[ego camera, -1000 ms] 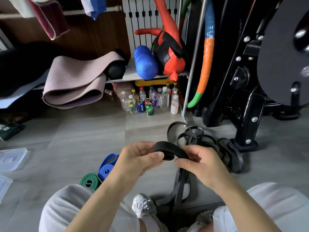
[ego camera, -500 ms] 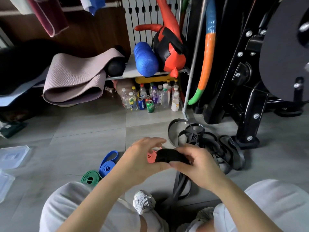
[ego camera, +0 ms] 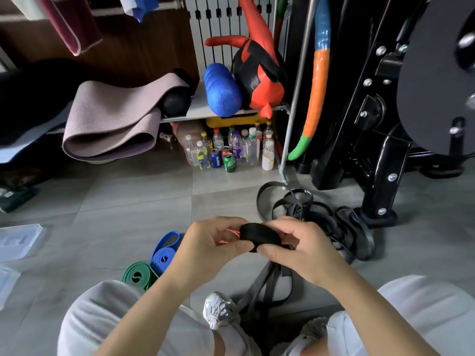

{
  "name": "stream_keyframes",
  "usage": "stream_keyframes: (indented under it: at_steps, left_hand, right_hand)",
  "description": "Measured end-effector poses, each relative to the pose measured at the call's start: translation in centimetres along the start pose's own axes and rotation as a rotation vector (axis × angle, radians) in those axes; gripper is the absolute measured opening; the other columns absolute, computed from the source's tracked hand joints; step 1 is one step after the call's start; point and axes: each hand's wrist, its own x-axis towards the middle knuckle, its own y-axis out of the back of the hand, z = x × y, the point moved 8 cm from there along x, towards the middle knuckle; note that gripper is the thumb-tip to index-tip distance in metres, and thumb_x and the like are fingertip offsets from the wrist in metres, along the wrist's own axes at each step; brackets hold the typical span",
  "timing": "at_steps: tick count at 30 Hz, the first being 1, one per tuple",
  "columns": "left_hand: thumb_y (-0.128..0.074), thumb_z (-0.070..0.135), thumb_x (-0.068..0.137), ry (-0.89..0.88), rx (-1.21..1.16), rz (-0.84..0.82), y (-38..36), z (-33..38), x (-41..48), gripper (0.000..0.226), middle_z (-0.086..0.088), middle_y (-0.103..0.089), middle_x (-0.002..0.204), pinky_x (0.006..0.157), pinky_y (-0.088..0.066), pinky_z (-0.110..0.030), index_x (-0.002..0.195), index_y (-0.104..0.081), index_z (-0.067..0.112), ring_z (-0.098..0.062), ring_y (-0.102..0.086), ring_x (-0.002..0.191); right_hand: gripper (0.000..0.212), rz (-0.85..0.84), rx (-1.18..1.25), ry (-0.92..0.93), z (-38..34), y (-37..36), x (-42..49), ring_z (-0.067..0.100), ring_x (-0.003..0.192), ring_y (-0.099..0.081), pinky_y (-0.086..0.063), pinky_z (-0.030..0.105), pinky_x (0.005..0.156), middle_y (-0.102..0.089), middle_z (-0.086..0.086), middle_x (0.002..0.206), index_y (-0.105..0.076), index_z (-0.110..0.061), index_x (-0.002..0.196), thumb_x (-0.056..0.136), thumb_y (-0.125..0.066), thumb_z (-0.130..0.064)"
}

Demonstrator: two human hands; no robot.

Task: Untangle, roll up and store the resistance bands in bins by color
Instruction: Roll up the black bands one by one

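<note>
A person seen from their own head camera wears pale grey legwear of smooth cloth over both knees; shorts or trousers, it cannot be told. The left trainer is white and silver-grey mesh with laces; the right trainer looks alike and is partly hidden. The left hand, right hand and forearms are bare.

blue foam roller on shelf, bottles below
</note>
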Motion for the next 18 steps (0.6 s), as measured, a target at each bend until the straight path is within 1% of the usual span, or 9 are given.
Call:
stream_keyframes:
  at_steps: [2, 4, 7, 9, 11, 13, 15, 16, 18]
  left_hand:
    - [-0.078, 0.021, 0.067, 0.021, -0.237, 0.029, -0.4, -0.6, -0.3, 0.027, -0.006, -0.074, 0.083, 0.082, -0.051, -0.043, 0.088, -0.074, 0.036, -0.026, -0.068, 0.08]
    - [-0.074, 0.013, 0.067, 0.05, -0.415, 0.045, -0.6, -1.3, -0.5, 0.027, -0.009, -0.073, 0.088, 0.08, -0.054, -0.034, 0.091, -0.075, 0.024, -0.023, -0.068, 0.082]
    - [-0.076, 0.015, 0.066, 0.057, -0.52, 0.008, -1.0, -1.4, -0.6, 0.026, -0.01, -0.072, 0.09, 0.076, -0.053, -0.027, 0.092, -0.075, 0.018, -0.02, -0.065, 0.083]
    - [-0.075, 0.013, 0.067, 0.077, -0.546, 0.001, -0.9, -1.4, -0.7, 0.025, -0.009, -0.072, 0.088, 0.073, -0.053, -0.025, 0.091, -0.076, 0.02, -0.02, -0.064, 0.082]
    - [-0.074, 0.013, 0.066, 0.11, -0.612, 0.008, -0.9, -1.8, -0.8, 0.026, -0.009, -0.071, 0.087, 0.069, -0.053, -0.023, 0.092, -0.076, 0.019, -0.02, -0.064, 0.08]
    - [-0.088, 0.022, 0.055, 0.132, -0.77, 0.01, -1.3, -2.0, -0.8, 0.043, -0.012, -0.071, 0.088, 0.067, -0.055, -0.023, 0.095, -0.075, 0.015, -0.021, -0.067, 0.078]
    - [-0.094, 0.027, 0.043, 0.154, -0.926, 0.048, -1.9, -2.6, -0.8, 0.059, -0.014, -0.071, 0.09, 0.067, -0.057, -0.025, 0.097, -0.074, 0.01, -0.02, -0.069, 0.075]
    - [-0.093, 0.023, 0.044, 0.166, -0.98, 0.069, -2.2, -2.9, -0.8, 0.057, -0.015, -0.07, 0.091, 0.069, -0.058, -0.025, 0.096, -0.074, 0.009, -0.02, -0.069, 0.075]
    - [-0.083, 0.014, 0.058, 0.204, -1.027, 0.093, -2.8, -3.5, -1.0, 0.036, -0.016, -0.069, 0.091, 0.071, -0.058, -0.027, 0.092, -0.074, 0.009, -0.02, -0.068, 0.075]
  right_hand:
    - [0.03, 0.062, 0.043, 0.022, -0.1, 0.0, -0.1, 0.005, 0.087, -0.062, -0.046, 0.014, 0.078, -0.063, -0.019, 0.088, -0.068, -0.037, 0.099, 0.069, -0.071, -0.039]
    - [0.031, 0.118, -0.014, 0.074, -0.2, -0.1, -0.3, 0.008, 0.092, -0.062, -0.047, 0.015, 0.082, -0.06, -0.015, 0.094, -0.066, -0.042, 0.1, 0.069, -0.067, -0.044]
    - [0.031, 0.159, -0.066, 0.102, -0.4, 0.0, -0.5, 0.008, 0.093, -0.061, -0.048, 0.013, 0.081, -0.054, -0.015, 0.099, -0.066, -0.048, 0.098, 0.067, -0.071, -0.046]
    - [0.032, 0.118, 0.023, 0.053, -0.1, 0.3, -0.4, 0.008, 0.09, -0.064, -0.05, 0.018, 0.082, -0.061, -0.015, 0.097, -0.068, -0.048, 0.093, 0.065, -0.079, -0.036]
    - [0.026, 0.076, 0.113, 0.014, -0.1, 0.4, -0.4, 0.007, 0.086, -0.067, -0.052, 0.022, 0.081, -0.07, -0.011, 0.091, -0.071, -0.035, 0.088, 0.066, -0.083, -0.026]
    - [0.026, 0.082, 0.209, -0.006, -0.6, 0.3, -0.3, 0.007, 0.082, -0.069, -0.052, 0.019, 0.078, -0.073, -0.008, 0.085, -0.069, -0.028, 0.087, 0.062, -0.077, -0.027]
    - [0.024, 0.116, 0.342, -0.013, -0.7, -0.1, -0.4, 0.004, 0.077, -0.069, -0.05, 0.014, 0.072, -0.074, -0.007, 0.079, -0.068, -0.022, 0.086, 0.063, -0.073, -0.02]
    - [0.022, 0.135, 0.382, -0.018, -0.6, -0.3, -0.5, 0.003, 0.075, -0.069, -0.049, 0.012, 0.07, -0.074, -0.008, 0.077, -0.068, -0.02, 0.086, 0.065, -0.072, -0.015]
    - [0.02, 0.157, 0.385, -0.024, -0.2, -0.3, -0.7, 0.002, 0.074, -0.069, -0.049, 0.011, 0.068, -0.074, -0.009, 0.077, -0.068, -0.02, 0.085, 0.07, -0.071, -0.007]
